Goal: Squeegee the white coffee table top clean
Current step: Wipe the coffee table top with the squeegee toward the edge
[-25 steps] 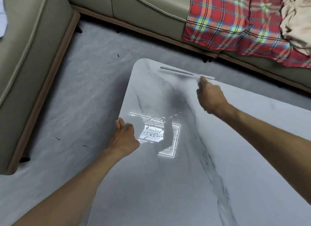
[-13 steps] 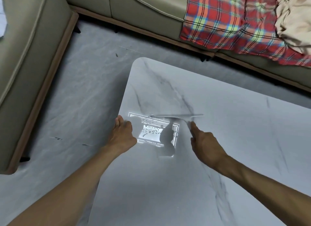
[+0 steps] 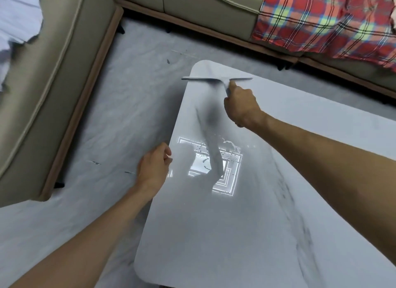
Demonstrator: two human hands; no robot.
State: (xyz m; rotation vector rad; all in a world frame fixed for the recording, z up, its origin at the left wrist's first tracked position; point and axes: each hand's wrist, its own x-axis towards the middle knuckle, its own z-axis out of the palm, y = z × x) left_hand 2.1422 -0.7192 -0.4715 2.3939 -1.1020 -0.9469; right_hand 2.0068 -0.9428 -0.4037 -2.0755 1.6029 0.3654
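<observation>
The squeegee [image 3: 216,79] lies with its long pale blade across the far left corner of the white marbled desk [image 3: 235,234], its left end just past the desk's edge. My right hand [image 3: 241,106] has a closed grip on the short handle, fingers wrapped round it, with the arm stretched forward over the desk top. My left hand [image 3: 154,169] rests at the desk's left edge, fingers curled loosely against the rim with nothing in them. Between my hands a bright square reflection of a light [image 3: 214,169] shines on the surface, speckled with water droplets. Grey veins run down the desk's right side. Beyond the desk lies a grey floor [image 3: 107,127], a beige sofa [image 3: 42,84] to the left and behind, and a red plaid blanket [image 3: 321,19] draped at the upper right.
</observation>
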